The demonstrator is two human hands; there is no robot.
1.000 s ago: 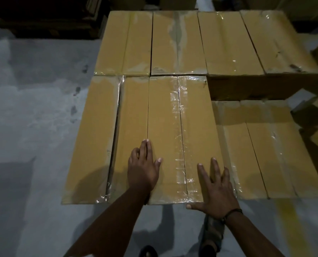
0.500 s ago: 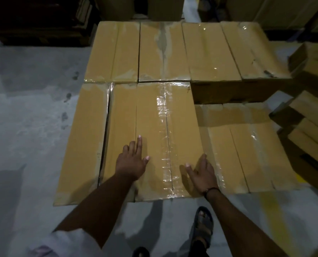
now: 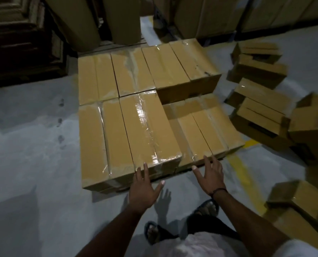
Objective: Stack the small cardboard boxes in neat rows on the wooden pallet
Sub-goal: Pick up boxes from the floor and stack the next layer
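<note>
Hands: left hand (image 3: 145,190), right hand (image 3: 211,176) spread, empty, at the near edge of the stacked boxes (image 3: 136,130).
Boxes: loose boxes (image 3: 262,115) on the floor (image 3: 33,154), right of them.
Handling: we judge them stiff, tape-slick; grip short ends.

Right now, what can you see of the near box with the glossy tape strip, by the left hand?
The taped box is long, brown cardboard, lying flat with flaps shut, wrinkled clear tape shining along its top seam. It sits in the near row on the upper layer, flush against a neighbour box on its left; to its right the stack drops to a lower box. The left hand, fingers spread, overlaps its near end; contact unclear.
</note>
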